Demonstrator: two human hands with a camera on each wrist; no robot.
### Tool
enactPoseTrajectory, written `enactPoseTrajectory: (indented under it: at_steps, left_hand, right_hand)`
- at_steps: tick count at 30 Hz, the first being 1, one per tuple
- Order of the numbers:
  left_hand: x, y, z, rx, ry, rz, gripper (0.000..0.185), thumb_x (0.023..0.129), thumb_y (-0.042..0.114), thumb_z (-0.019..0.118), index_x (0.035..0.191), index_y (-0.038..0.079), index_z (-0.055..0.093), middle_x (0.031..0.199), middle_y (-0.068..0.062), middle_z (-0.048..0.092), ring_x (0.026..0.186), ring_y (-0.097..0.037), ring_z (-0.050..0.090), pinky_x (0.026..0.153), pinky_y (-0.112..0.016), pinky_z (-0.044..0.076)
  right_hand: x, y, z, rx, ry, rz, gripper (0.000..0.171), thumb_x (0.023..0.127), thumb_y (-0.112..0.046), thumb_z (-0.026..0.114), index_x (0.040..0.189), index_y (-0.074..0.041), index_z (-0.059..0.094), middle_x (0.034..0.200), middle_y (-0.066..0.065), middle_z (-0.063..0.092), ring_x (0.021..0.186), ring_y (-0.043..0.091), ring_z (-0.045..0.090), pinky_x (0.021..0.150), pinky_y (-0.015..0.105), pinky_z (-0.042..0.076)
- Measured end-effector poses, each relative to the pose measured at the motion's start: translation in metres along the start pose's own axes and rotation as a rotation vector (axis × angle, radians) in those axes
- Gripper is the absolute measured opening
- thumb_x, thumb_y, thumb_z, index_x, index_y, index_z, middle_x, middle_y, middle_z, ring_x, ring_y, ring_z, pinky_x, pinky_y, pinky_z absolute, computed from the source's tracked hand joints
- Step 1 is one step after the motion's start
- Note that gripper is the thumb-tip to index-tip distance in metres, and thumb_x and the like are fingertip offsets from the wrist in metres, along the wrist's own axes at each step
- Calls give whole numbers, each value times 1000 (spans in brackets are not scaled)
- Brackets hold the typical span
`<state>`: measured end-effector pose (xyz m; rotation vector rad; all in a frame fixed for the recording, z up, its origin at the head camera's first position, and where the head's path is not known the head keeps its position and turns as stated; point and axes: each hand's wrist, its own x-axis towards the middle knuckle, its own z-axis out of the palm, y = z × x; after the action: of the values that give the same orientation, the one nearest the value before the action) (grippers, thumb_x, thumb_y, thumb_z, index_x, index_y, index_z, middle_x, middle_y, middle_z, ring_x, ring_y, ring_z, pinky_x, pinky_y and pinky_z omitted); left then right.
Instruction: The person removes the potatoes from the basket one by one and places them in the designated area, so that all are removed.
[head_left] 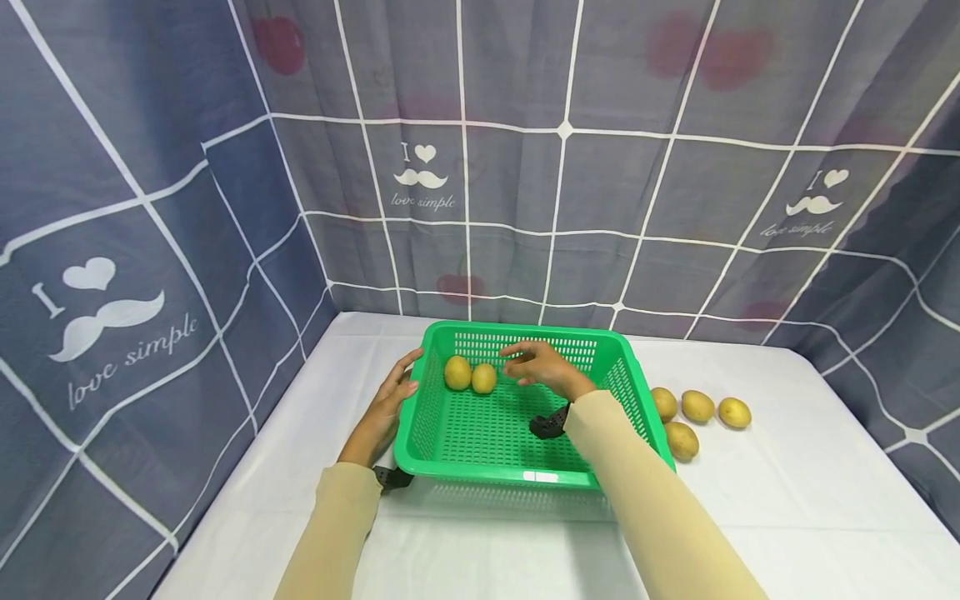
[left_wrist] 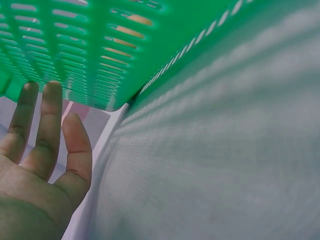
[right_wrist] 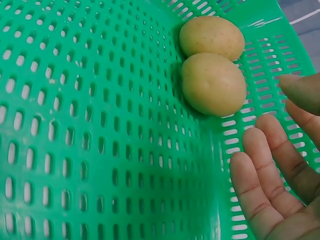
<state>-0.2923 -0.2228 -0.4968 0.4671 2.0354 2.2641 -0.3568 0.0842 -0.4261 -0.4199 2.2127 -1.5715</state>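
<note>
A green slotted plastic basket [head_left: 420, 421] [right_wrist: 100, 150] stands on a white table. Two yellow potatoes lie side by side in its far left corner, one [head_left: 457, 372] [right_wrist: 212, 37] nearer the corner and the other [head_left: 483, 378] [right_wrist: 213, 84] beside it. My right hand [head_left: 534, 364] [right_wrist: 272, 170] hovers inside the basket just right of them, fingers relaxed and holding nothing. My left hand [head_left: 386, 404] [left_wrist: 42, 145] rests with straight fingers against the outside of the basket's left wall [left_wrist: 75, 55].
Several more potatoes [head_left: 697, 406] lie on the white table [head_left: 787, 483] right of the basket. A grey checked curtain [head_left: 525, 167] closes in the back and both sides. Bare tabletop lies in front of the basket.
</note>
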Motion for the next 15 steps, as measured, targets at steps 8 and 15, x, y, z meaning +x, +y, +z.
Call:
enactPoseTrajectory:
  at_steps: [8,15]
  left_hand:
    - [-1,1,1,-1,-8,26,69,106,17,44,171,4,22,168,-27,30,139,-17,45,118,-40,33]
    - [-1,0,2,-28,-13,34,68,107,16,43,171,4,21,162,-27,34,129,-12,51,110,-32,43]
  right_hand:
    - [8,10,6,7,9,9,46,103,1,66,148,9,57,133,30,66,121,39,68,105,53,55]
    - [11,18,9,-11,30,36,49,100,2,70,149,4,60,133,27,65,115,31,69,103,50,56]
